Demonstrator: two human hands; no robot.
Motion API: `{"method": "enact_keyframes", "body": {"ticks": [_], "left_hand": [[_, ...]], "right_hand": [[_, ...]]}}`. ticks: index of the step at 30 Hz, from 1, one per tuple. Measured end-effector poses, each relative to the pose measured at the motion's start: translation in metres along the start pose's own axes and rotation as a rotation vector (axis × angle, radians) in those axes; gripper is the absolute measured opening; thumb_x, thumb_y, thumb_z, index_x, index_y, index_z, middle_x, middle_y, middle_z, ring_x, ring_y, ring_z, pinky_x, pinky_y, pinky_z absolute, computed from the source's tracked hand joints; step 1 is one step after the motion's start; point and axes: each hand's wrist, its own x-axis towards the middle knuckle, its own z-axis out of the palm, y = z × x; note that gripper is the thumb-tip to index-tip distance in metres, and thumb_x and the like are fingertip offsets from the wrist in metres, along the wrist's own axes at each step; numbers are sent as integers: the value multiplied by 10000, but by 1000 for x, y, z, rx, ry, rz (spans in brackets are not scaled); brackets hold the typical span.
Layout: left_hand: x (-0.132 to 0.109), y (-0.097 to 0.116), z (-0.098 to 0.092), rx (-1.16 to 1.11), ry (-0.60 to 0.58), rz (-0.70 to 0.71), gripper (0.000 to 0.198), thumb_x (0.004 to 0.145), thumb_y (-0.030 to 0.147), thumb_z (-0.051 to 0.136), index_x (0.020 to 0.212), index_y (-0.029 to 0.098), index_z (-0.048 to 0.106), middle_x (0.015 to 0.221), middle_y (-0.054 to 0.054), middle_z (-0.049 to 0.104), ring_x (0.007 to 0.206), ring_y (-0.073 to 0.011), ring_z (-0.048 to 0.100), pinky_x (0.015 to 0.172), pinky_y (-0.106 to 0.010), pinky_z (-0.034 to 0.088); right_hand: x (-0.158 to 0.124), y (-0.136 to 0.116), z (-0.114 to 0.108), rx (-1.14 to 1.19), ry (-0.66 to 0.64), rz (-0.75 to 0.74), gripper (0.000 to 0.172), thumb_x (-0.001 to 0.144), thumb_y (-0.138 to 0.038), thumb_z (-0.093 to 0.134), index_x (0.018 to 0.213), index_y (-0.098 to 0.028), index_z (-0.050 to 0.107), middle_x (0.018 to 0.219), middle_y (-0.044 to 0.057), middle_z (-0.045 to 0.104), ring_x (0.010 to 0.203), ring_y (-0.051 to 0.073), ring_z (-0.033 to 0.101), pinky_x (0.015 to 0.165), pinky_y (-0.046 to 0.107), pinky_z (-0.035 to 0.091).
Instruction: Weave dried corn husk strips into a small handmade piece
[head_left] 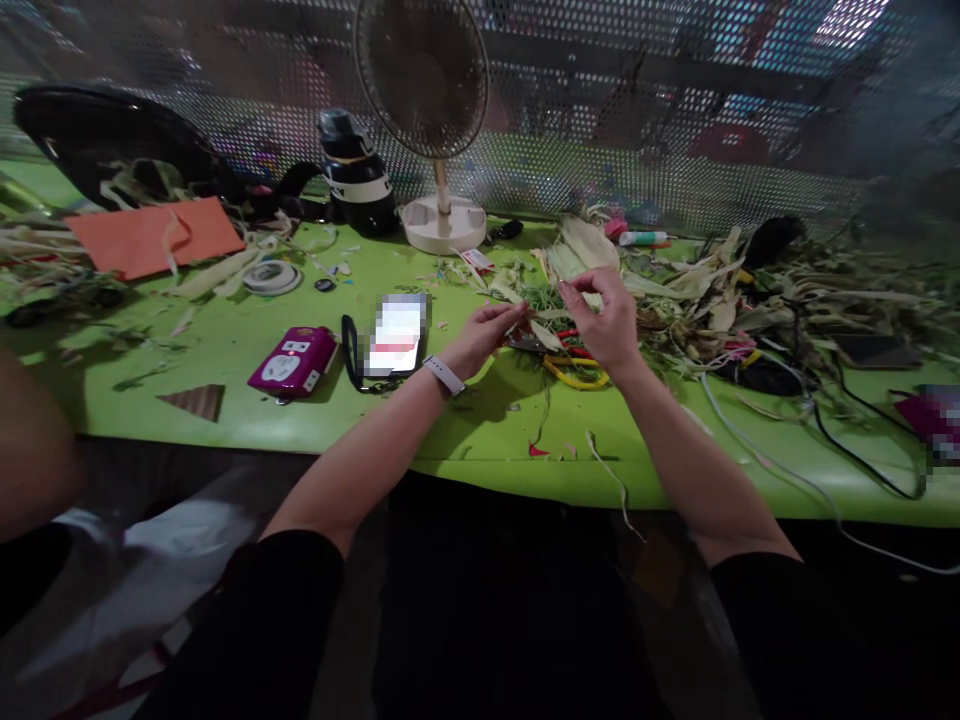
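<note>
My left hand (487,332), with a pale band on the wrist, pinches a pale strip of dried corn husk (546,336) between thumb and fingertips. Slightly higher and to its right, my right hand (606,318) is closed in a pinch; whatever lies between its fingertips is too small to make out. Beneath the hands lie yellow-handled scissors (577,374) and some red-handled ones (576,338), partly covered. Green shreds and a larger pale husk (589,248) lie just behind my right hand.
A phone (397,335), a purple device (294,362) and a tape roll (271,277) lie to the left. Behind stand a fan (442,222) and a black bottle (358,185). Dried husks (697,290) and cables (750,437) spread rightward. Another person's arm (34,440) is at far left.
</note>
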Motion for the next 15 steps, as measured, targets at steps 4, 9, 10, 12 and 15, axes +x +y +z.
{"method": "enact_keyframes", "body": {"ticks": [4, 9, 10, 12, 15], "left_hand": [[4, 0, -6, -103, 29, 9, 220, 697, 359, 792, 811, 178, 740, 785, -36, 698, 620, -72, 539, 517, -202, 354], [-1, 2, -1, -90, 102, 71, 182, 689, 295, 799, 799, 170, 725, 795, -12, 704, 633, -58, 548, 586, -195, 409], [-1, 2, 1, -87, 120, 86, 184, 682, 285, 803, 795, 164, 722, 790, -11, 704, 649, -62, 559, 615, -199, 427], [-2, -1, 4, -102, 149, 114, 204, 663, 285, 813, 788, 153, 721, 786, -14, 710, 682, -74, 581, 665, -213, 453], [-1, -6, 6, -126, 183, 157, 239, 631, 307, 827, 780, 150, 726, 783, -18, 720, 729, -96, 608, 713, -236, 469]], "right_hand": [[-4, -6, -1, -198, -128, -38, 364, 875, -479, 557, 622, -221, 515, 704, 57, 564, 782, 211, 514, 780, 351, 390], [-10, -4, 12, -134, -370, 20, 330, 894, -418, 522, 639, -213, 476, 644, 15, 529, 637, 157, 444, 635, 301, 318], [-11, -4, 15, -101, -407, 41, 313, 896, -395, 510, 645, -213, 464, 633, 4, 514, 616, 147, 427, 625, 294, 308], [-14, -5, 20, -40, -482, 83, 288, 896, -368, 484, 656, -216, 442, 622, -10, 494, 601, 137, 411, 620, 283, 307], [-17, -6, 25, 8, -560, 103, 262, 897, -346, 446, 667, -221, 422, 623, -17, 482, 612, 138, 416, 625, 275, 321]]}}
